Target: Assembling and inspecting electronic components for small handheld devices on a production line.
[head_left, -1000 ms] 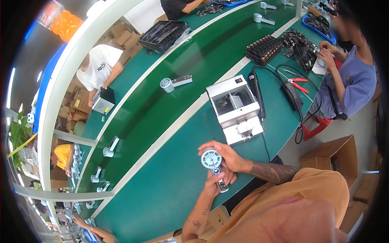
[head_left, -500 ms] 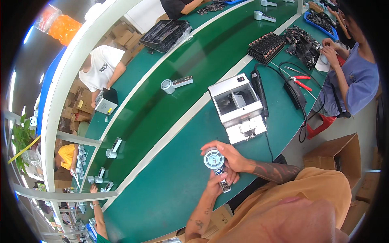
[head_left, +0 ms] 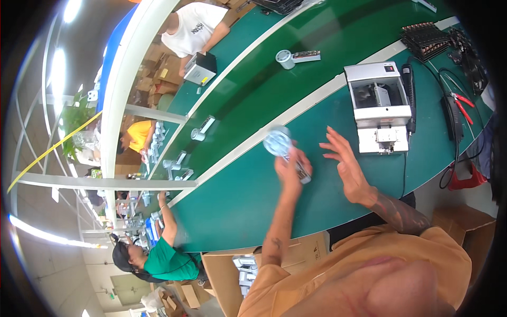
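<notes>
My left hand is closed round the handle of a pale handheld fan, lifted above the green bench near the conveyor's pale edge. The fan's round head is smeared by motion, and the handle's lower end shows past my fingers. My right hand is off the fan, fingers spread, with nothing in it. It hovers over the bench beside a silver box-shaped machine, which has an open top and a small fixture in front.
A similar fan lies on the green conveyor, with several more farther left. Right of the machine are a black corded tool, red-handled pliers and stacked circuit boards. An open carton stands below the bench. Co-workers sit across and at left.
My right hand has let go of the fan and opened. The left hand has carried the fan up toward the conveyor. The view has swung left.
</notes>
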A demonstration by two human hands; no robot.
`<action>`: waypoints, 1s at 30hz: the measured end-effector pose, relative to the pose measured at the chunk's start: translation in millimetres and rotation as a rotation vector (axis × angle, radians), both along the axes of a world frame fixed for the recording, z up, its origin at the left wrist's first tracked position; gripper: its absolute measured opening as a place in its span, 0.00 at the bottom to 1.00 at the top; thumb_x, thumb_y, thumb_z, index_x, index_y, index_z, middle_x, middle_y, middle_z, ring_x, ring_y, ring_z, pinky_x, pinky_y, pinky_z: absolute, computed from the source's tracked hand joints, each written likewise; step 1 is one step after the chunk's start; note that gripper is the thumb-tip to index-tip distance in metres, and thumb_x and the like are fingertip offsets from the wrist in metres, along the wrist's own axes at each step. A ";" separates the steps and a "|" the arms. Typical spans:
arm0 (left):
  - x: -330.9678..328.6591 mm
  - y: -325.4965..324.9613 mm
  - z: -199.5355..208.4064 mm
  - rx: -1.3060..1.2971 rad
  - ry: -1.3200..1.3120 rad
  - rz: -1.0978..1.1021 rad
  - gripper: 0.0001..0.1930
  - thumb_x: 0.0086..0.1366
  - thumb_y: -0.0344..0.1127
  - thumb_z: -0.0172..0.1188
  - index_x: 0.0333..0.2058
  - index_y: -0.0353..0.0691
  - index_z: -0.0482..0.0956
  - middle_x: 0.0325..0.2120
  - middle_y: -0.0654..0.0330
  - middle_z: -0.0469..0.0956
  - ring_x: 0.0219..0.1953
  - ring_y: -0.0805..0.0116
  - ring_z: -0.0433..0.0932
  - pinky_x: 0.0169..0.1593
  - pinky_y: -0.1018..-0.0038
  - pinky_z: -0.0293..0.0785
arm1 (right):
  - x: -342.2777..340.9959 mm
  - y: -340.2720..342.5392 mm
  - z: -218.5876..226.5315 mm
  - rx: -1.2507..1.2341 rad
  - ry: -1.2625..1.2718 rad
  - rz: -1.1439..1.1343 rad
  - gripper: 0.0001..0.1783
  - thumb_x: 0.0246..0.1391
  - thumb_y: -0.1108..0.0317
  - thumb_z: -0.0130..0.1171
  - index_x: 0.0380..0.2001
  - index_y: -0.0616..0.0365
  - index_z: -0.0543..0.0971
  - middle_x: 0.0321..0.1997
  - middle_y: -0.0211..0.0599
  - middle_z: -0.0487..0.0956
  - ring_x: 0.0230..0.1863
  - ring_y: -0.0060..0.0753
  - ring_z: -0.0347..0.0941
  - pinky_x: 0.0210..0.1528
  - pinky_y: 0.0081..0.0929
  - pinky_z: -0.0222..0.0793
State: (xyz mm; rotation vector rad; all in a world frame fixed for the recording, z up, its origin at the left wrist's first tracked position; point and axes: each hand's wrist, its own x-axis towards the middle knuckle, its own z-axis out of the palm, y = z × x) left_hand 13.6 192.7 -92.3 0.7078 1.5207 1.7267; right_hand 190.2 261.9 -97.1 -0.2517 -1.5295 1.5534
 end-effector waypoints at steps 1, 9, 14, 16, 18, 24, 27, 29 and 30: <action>-19.1 14.6 11.9 0.022 -0.052 0.045 0.24 0.74 0.50 0.58 0.52 0.34 0.67 0.22 0.60 0.74 0.16 0.69 0.73 0.18 0.71 0.69 | 3.5 -0.5 -3.6 -0.027 -0.054 -0.006 0.36 0.75 0.48 0.36 0.73 0.66 0.58 0.79 0.53 0.50 0.71 0.49 0.64 0.68 0.43 0.62; -232.6 81.7 15.1 -0.619 0.547 0.123 0.30 0.72 0.64 0.52 0.46 0.36 0.79 0.28 0.49 0.83 0.24 0.59 0.83 0.32 0.64 0.80 | -0.9 -8.9 -1.6 -0.004 -0.035 0.039 0.30 0.76 0.51 0.36 0.62 0.66 0.71 0.77 0.54 0.55 0.65 0.46 0.67 0.62 0.40 0.68; -241.3 112.7 21.9 -1.142 1.286 0.143 0.40 0.71 0.72 0.40 0.38 0.39 0.87 0.40 0.44 0.85 0.48 0.46 0.84 0.54 0.52 0.76 | 5.3 1.2 -7.4 -0.063 -0.062 -0.008 0.29 0.76 0.51 0.37 0.56 0.67 0.76 0.72 0.54 0.61 0.61 0.45 0.69 0.60 0.39 0.69; -263.1 86.0 36.6 -1.186 1.594 0.202 0.37 0.70 0.71 0.45 0.37 0.41 0.87 0.32 0.47 0.86 0.40 0.47 0.87 0.50 0.54 0.78 | -1.2 -9.5 -1.2 -0.087 -0.030 0.046 0.29 0.75 0.51 0.37 0.55 0.67 0.76 0.71 0.53 0.62 0.60 0.44 0.69 0.59 0.39 0.69; -209.4 137.0 49.2 -1.130 1.730 0.051 0.33 0.70 0.68 0.49 0.39 0.43 0.87 0.33 0.50 0.86 0.39 0.48 0.87 0.49 0.57 0.78 | 6.3 -0.4 -13.8 -0.121 -0.059 0.010 0.29 0.75 0.51 0.38 0.55 0.67 0.76 0.70 0.53 0.62 0.59 0.44 0.69 0.59 0.39 0.69; -133.6 217.9 78.7 -0.246 1.790 -0.307 0.21 0.74 0.54 0.51 0.45 0.46 0.85 0.50 0.58 0.83 0.54 0.54 0.80 0.55 0.60 0.75 | 3.7 -17.6 -9.4 -0.006 -0.135 0.175 0.26 0.75 0.53 0.40 0.53 0.65 0.77 0.68 0.52 0.65 0.57 0.46 0.71 0.59 0.39 0.69; -123.1 258.7 50.1 0.068 1.807 -0.300 0.24 0.76 0.56 0.48 0.60 0.51 0.77 0.58 0.56 0.77 0.65 0.54 0.70 0.67 0.51 0.63 | 11.3 -19.4 -4.8 0.089 -0.228 0.228 0.24 0.75 0.55 0.41 0.52 0.64 0.78 0.67 0.52 0.65 0.57 0.48 0.72 0.61 0.40 0.68; -128.2 278.3 28.1 -0.046 2.032 -0.248 0.28 0.76 0.57 0.45 0.70 0.60 0.64 0.63 0.56 0.71 0.70 0.54 0.62 0.73 0.43 0.50 | 11.7 -18.2 -3.9 0.115 -0.291 0.288 0.24 0.75 0.56 0.40 0.51 0.64 0.78 0.67 0.51 0.66 0.56 0.49 0.73 0.61 0.40 0.68; -148.3 277.2 19.3 -0.066 2.092 -0.245 0.28 0.76 0.58 0.45 0.72 0.64 0.61 0.61 0.57 0.73 0.70 0.56 0.62 0.73 0.39 0.48 | 9.0 -19.6 -1.5 0.122 -0.292 0.254 0.24 0.75 0.56 0.40 0.51 0.64 0.78 0.67 0.51 0.66 0.56 0.49 0.73 0.61 0.40 0.68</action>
